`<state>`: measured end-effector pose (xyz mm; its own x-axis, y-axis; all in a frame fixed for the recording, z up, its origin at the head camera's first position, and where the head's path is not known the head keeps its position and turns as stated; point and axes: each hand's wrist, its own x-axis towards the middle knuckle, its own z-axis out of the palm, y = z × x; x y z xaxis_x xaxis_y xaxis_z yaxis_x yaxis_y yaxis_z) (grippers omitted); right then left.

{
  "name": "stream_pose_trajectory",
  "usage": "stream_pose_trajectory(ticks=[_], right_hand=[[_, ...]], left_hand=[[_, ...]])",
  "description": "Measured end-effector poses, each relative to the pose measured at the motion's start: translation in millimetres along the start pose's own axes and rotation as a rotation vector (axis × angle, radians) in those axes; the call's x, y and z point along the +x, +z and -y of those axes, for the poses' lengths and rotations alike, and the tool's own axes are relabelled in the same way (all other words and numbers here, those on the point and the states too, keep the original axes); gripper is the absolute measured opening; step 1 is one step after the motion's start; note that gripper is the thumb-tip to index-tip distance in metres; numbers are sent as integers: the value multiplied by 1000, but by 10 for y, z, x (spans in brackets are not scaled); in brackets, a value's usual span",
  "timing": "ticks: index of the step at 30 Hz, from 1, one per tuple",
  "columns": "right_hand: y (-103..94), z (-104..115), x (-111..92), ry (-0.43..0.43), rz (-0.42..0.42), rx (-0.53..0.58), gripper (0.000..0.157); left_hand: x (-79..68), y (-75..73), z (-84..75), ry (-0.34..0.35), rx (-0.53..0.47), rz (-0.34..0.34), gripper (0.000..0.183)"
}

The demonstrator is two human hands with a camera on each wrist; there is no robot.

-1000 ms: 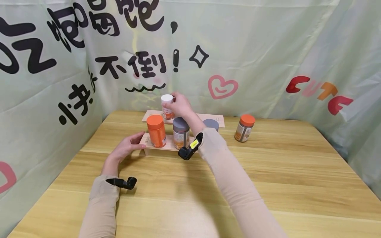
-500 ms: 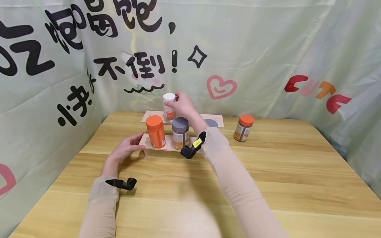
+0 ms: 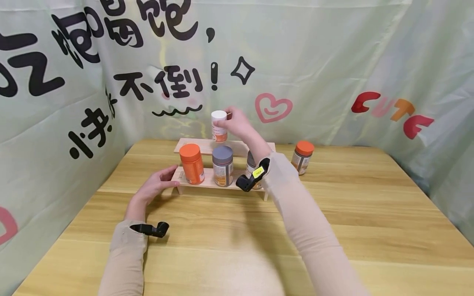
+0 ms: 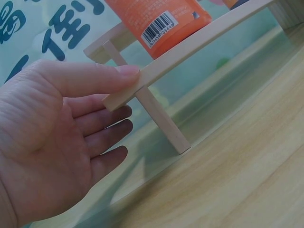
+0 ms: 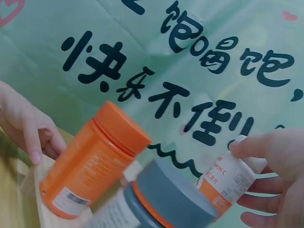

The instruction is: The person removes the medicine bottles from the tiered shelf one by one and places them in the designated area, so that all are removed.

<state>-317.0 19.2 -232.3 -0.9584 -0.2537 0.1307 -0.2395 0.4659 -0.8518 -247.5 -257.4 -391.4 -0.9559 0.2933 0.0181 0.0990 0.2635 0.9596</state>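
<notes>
My right hand grips a small white-and-orange vitamin C bottle with a white cap. It is upright just above the upper tier of a two-tier wooden rack. My left hand holds the left end of the lower tier, thumb on its front side and the other fingers beyond and below. On that tier stand an orange jar, a grey-lidded jar and a second grey-lidded jar, partly hidden by my right arm. In the right wrist view the bottle sits between thumb and fingers.
An orange-lidded brown jar stands on the wooden table to the right of the rack. A printed pale-green cloth hangs behind and along the left side.
My right hand has carried the white bottle rightward along the upper tier and slightly up. The second grey-lidded jar is now hidden differently by my forearm. My left hand stays put.
</notes>
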Motion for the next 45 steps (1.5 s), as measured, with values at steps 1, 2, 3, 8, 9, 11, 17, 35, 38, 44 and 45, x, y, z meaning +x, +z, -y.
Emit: stream_pose_trajectory(ticks=[1, 2, 3, 8, 9, 11, 17, 35, 38, 44, 45], right_hand=[[-30, -6, -2, -3, 3, 6, 40], [-59, -12, -5, -4, 6, 8, 40], [-90, -23, -8, -4, 9, 13, 40], [-244, -75, -53, 10, 11, -11, 40], [-275, -88, -62, 13, 11, -19, 40], [-335, -111, -82, 17, 14, -39, 39], [-506, -212, -132, 24, 32, -36, 40], [-978, -519, -272, 62, -19, 16, 48], [-1061, -576, -301, 77, -33, 14, 48], [-1249, -678, -362, 94, -66, -1, 49], [-1280, -693, -375, 98, -70, -1, 50]], left_hand=[[3, -2, 6, 0, 3, -2, 74], [5, -5, 11, 2, 8, -3, 74], [6, -6, 15, 3, 11, -3, 74], [-13, -5, 1, -4, 6, 3, 73], [-17, -3, -5, -7, 0, 3, 73], [-22, 0, -15, -9, -9, 6, 74], [-26, 9, -38, -12, -13, 9, 74], [6, -13, -6, -14, -13, 1, 75], [2, -12, -2, -16, -17, 3, 75], [5, -13, 5, -22, -25, 3, 76], [6, -14, 6, -22, -27, 4, 76]])
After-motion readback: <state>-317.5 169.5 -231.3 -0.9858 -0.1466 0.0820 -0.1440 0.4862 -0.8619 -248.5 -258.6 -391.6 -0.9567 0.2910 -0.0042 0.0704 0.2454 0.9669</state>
